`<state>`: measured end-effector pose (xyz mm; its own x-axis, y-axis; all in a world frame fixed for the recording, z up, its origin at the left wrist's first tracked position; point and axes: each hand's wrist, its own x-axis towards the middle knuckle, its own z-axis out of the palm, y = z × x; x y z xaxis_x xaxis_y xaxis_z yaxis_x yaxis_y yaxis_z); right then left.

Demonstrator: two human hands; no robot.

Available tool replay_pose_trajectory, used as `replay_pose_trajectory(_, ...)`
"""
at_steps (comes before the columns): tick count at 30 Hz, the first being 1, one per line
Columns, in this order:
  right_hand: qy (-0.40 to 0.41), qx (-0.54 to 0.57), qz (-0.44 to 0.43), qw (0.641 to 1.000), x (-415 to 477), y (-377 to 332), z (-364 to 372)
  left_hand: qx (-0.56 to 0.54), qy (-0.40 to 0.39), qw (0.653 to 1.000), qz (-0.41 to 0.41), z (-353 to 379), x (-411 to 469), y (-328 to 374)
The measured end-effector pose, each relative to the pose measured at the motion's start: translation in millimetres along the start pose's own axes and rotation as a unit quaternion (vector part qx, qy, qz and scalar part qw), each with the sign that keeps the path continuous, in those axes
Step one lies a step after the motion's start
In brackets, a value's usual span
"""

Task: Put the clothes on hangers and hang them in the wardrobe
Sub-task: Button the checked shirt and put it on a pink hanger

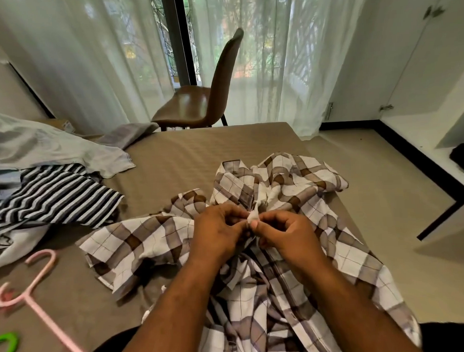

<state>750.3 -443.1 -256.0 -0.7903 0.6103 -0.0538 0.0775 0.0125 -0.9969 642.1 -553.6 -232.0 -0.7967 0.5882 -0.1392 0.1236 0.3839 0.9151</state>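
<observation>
We can't tell what the left hand [217, 231] and right hand [288, 234] pinch on the plaid shirt [299, 189]: a white bit, too small, fingers over it. Forearms hide the shirt's middle, and its hem runs off the bottom edge. Pink hanger [39, 277] is cut at the bottom edge, green hanger [13, 344] at the left. Striped garment [55, 197] is clipped left. Dark lump [463, 157] in the wardrobe [432, 63] is clipped right and unidentifiable. Chair [194, 103] legs are mostly behind the bed [185, 156].
</observation>
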Motion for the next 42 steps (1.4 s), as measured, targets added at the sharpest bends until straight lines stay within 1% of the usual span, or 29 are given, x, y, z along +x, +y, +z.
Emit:
replay_pose_trajectory(4, 0.072, -0.01, 0.008, 0.997, 2, 16, 0, -0.017, -0.023, 1.0, -0.013, 0, 5, -10)
replay_pose_trajectory(7, 0.092, -0.027, -0.006, 0.995, 3, 23, 3, -0.036, -0.039, 0.999, -0.011, 0, 8, -12)
replay_pose_trajectory(10, 0.085, -0.033, -0.008, 0.996, 4, 26, 4, -0.049, -0.05, 0.997, -0.013, -1, 8, -13)
replay_pose_trajectory(14, 0.081, -0.012, 0.0, 0.997, 4, 28, 3, -0.063, -0.056, 0.996, -0.019, -2, 7, -13)
replay_pose_trajectory(20, 0.029, 0.061, 0.035, 0.997, 4, 28, -1, -0.052, -0.049, 0.997, -0.023, -1, 9, -14)
replay_pose_trajectory(24, 0.014, 0.072, 0.031, 0.997, 4, 28, -5, -0.048, -0.052, 0.997, -0.021, -1, 9, -12)
replay_pose_trajectory(27, -0.013, 0.069, 0.023, 0.997, 4, 28, -11, -0.042, -0.053, 0.998, -0.019, -4, 8, -11)
replay_pose_trajectory(30, -0.017, 0.057, 0.013, 0.998, 3, 29, -13, -0.044, -0.069, 0.996, -0.02, -3, 8, -11)
replay_pose_trajectory(32, 0.002, 0.036, 0.002, 0.999, 3, 30, -13, -0.045, -0.079, 0.996, -0.018, -1, 8, -11)
replay_pose_trajectory(35, 0.033, -0.022, -0.034, 0.999, 5, 34, -9, -0.03, -0.089, 0.996, -0.002, 0, 9, -10)
replay_pose_trajectory(42, 0.095, -0.107, -0.091, 0.986, 2, 33, -2, -0.018, -0.097, 0.995, 0.013, 1, 9, -10)
